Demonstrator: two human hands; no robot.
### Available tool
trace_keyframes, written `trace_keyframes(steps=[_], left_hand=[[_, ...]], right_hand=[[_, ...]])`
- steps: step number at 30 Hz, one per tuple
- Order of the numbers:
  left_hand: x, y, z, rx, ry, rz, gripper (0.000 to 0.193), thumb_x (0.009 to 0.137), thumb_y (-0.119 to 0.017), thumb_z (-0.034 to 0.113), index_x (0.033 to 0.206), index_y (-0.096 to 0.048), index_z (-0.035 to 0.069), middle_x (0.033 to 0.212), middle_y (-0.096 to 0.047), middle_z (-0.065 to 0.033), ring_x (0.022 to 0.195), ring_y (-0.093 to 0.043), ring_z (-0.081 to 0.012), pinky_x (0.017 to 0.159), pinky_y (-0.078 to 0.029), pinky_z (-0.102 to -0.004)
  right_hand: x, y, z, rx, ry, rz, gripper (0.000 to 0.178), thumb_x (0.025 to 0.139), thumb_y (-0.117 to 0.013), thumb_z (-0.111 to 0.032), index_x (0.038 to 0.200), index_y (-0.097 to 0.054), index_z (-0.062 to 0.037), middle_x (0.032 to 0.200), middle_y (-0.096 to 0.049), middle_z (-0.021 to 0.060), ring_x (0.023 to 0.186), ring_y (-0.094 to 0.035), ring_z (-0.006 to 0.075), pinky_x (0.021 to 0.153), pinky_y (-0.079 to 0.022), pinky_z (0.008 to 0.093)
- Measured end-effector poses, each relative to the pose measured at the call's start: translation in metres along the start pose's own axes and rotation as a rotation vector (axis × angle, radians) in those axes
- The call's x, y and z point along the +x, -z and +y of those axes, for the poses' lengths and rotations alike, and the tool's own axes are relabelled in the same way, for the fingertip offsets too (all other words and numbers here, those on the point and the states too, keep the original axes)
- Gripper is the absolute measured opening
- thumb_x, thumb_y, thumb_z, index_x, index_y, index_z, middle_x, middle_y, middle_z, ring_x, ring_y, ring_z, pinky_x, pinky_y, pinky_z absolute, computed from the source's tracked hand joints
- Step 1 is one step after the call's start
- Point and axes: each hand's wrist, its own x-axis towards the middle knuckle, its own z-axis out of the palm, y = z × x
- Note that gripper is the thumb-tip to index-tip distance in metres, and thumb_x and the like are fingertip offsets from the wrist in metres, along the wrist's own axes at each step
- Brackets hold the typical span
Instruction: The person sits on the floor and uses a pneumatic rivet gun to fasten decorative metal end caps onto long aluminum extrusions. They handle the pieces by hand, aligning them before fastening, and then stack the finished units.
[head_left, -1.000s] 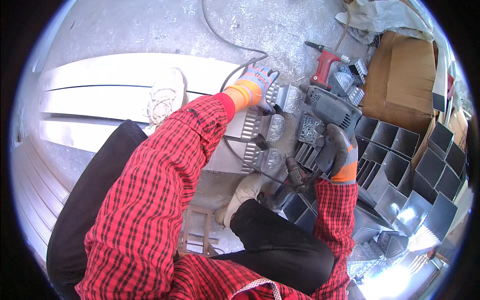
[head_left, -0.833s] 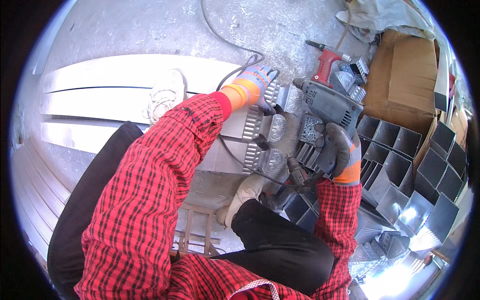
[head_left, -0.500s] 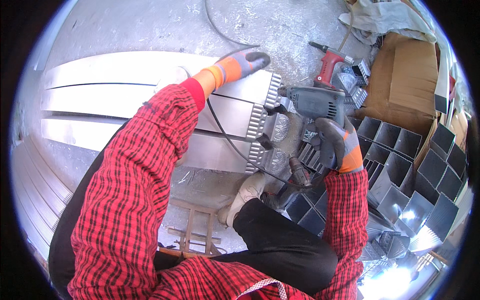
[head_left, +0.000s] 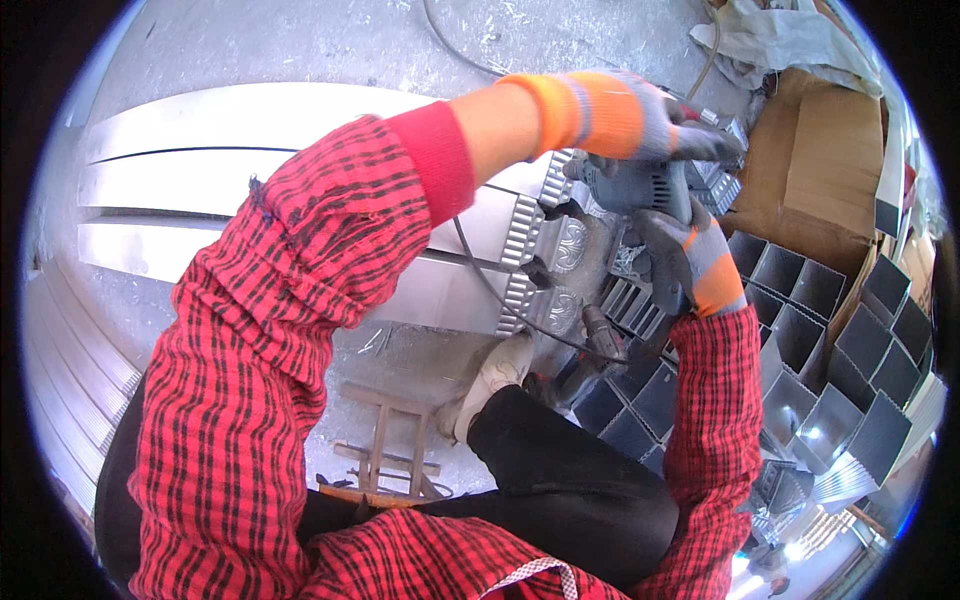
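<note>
My right hand (head_left: 681, 252), in a grey and orange glove, is wrapped round the handle of a grey-blue power drill (head_left: 645, 192). The drill lies level, its chuck end pointing left at the ends of the long silvery metal panels (head_left: 470, 226). Above the drill's rear, my left hand (head_left: 640, 122) reaches across with its fingers stretched out to the right, slightly blurred. Their tips are near small shiny metal brackets (head_left: 722, 185); whether they touch is unclear. My left hand hides most of a red rivet tool (head_left: 697, 112) behind it.
Dark-ended square metal tubes (head_left: 800, 335) are stacked at the right, below a brown cardboard sheet (head_left: 830, 150). A second drill (head_left: 603, 332) lies beside my shoe (head_left: 495, 375). A black cable (head_left: 478, 275) crosses the panels. Below is a small rusty metal frame (head_left: 385, 440).
My left hand has swung right, from over the panels to above the drill and the brackets. My right hand has moved slightly up, still gripping the drill.
</note>
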Motion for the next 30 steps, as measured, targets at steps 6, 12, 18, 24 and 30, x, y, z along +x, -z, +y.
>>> trace_keyframes(steps=[6,12,18,24,30], left_hand=[[0.015,-0.020,0.008,0.308,0.008,0.122,0.046,0.090,-0.044,0.051,0.107,-0.063,0.012,0.097,-0.066,-0.0205,0.090,-0.064,-0.0364,0.079,-0.050,-0.0436],[0.018,-0.025,-0.031,0.366,-0.103,0.240,0.035,0.091,-0.045,0.040,0.104,-0.062,0.013,0.093,-0.066,-0.0193,0.087,-0.064,-0.0364,0.076,-0.050,-0.0427],[0.002,-0.021,-0.010,0.359,-0.116,0.155,0.035,0.091,-0.046,0.038,0.108,-0.061,0.012,0.098,-0.066,-0.0197,0.090,-0.063,-0.0380,0.077,-0.050,-0.0431],[0.025,-0.031,-0.004,0.510,-0.011,0.048,0.031,0.092,-0.044,0.033,0.112,-0.059,0.013,0.104,-0.063,-0.0163,0.095,-0.062,-0.0360,0.080,-0.050,-0.0433],[0.037,-0.035,0.010,0.621,-0.131,-0.047,0.029,0.093,-0.041,0.030,0.109,-0.061,0.015,0.106,-0.062,-0.0139,0.099,-0.061,-0.0340,0.082,-0.049,-0.0418]], right_hand=[[0.033,0.009,-0.004,-0.331,0.068,-0.051,0.055,0.075,-0.074,-0.021,0.123,-0.054,-0.0023,0.100,-0.067,0.0102,0.081,-0.066,0.0169,0.069,-0.054,0.0312],[0.035,-0.017,-0.013,-0.332,0.143,-0.044,0.042,0.075,-0.069,-0.017,0.112,-0.055,-0.0037,0.077,-0.063,0.0060,0.062,-0.060,0.0146,0.054,-0.049,0.0310],[0.024,-0.012,-0.016,-0.378,0.076,0.000,0.043,0.075,-0.069,-0.017,0.113,-0.053,-0.0041,0.076,-0.062,0.0059,0.060,-0.058,0.0140,0.050,-0.048,0.0308],[0.017,-0.010,-0.007,-0.154,-0.013,-0.002,0.044,0.073,-0.073,-0.019,0.109,-0.057,-0.0020,0.080,-0.064,0.0069,0.065,-0.062,0.0150,0.055,-0.050,0.0315],[0.020,0.009,0.016,-0.055,0.072,0.052,0.043,0.073,-0.075,-0.018,0.109,-0.057,-0.0035,0.079,-0.064,0.0078,0.062,-0.061,0.0165,0.052,-0.050,0.0316]])
